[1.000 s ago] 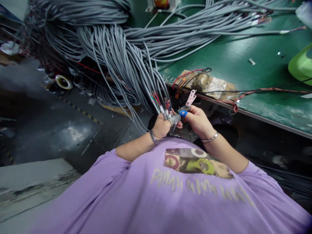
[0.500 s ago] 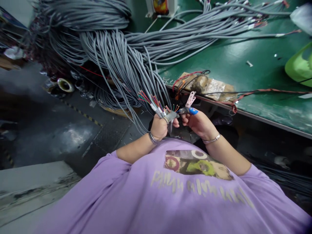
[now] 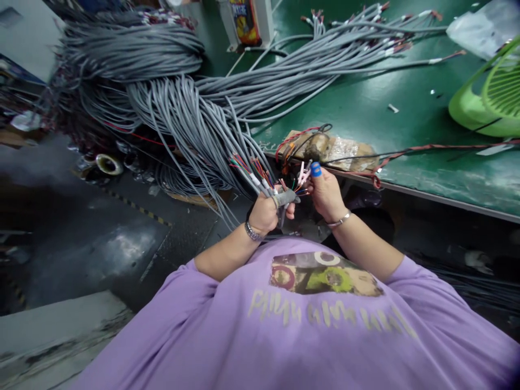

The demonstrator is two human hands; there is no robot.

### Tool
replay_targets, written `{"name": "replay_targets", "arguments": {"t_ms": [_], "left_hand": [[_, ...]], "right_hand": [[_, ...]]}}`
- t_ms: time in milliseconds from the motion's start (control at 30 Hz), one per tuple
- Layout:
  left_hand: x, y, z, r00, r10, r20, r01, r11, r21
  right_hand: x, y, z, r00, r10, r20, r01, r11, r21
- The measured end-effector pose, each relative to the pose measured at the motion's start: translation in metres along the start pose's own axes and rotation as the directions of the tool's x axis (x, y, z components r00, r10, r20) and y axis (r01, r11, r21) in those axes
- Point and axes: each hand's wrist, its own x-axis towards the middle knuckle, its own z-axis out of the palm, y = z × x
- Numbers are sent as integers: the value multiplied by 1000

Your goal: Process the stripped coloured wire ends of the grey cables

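My left hand (image 3: 263, 214) is closed around the ends of several grey cables (image 3: 262, 187), whose white-banded tips fan out into thin coloured wires (image 3: 260, 165). A grey wrap covers my left thumb, which presses on the bundle. More bare-ended coloured wires (image 3: 293, 187) stick out past that thumb. Close by on the right, my right hand (image 3: 327, 197) is pinched together, with blue tape on its thumb. What sits between its fingertips is too small and hidden to make out. A pale pink clip (image 3: 302, 174) stands just left of the right thumb.
A long heap of grey cables (image 3: 182, 119) drapes over the front edge of the green table (image 3: 406, 103). Along that edge lies a taped wooden block (image 3: 345, 153) with red and black leads. A green fan (image 3: 475, 108) and a plastic bag (image 3: 479, 27) are at the right.
My right hand has moved away from my body, its thumb now beside the pink clip. My left hand keeps its hold on the cables. The camera view has shifted slightly.
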Motion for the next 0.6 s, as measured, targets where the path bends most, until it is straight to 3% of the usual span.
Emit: {"name": "replay_targets", "arguments": {"t_ms": [233,600], "left_hand": [[3,-2,-1,998,-55,22,55,998,17],[5,-4,0,997,-72,11,72,997,29]], "right_hand": [[8,2,6,963,251,97,-265,948,179],[7,2,9,964,258,70,-267,921,283]]}}
